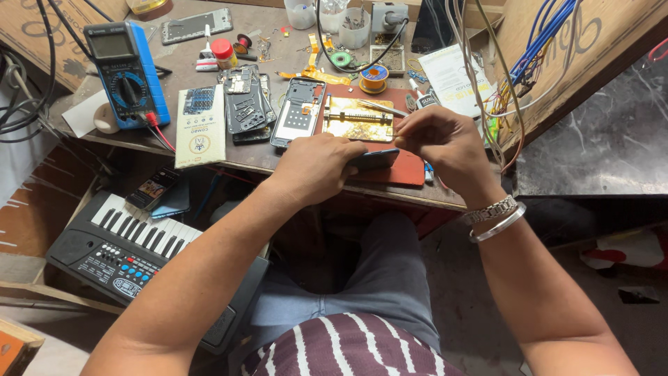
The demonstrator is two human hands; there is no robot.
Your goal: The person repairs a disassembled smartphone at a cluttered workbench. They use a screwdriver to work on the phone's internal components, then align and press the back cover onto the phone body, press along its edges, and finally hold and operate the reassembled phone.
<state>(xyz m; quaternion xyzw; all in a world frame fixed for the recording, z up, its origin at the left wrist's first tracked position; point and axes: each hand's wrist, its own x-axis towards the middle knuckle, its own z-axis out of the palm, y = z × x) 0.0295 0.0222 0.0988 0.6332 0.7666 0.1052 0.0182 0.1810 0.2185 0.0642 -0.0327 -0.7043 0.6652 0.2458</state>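
Multimeter (127,73) left of opened phone (298,111) on workbench (264,157)

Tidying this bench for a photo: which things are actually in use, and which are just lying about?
In use:
left hand on dark flat phone
right hand pinching something tiny
red work mat

Lying about:
blue multimeter
black toy keyboard
solder spool

The left hand (316,167) grips a dark phone (376,160) at the edge of the workbench (209,157). The right hand (445,143) pinches something small just above it. A multimeter (126,73) and phone parts (245,104) lie nearby.
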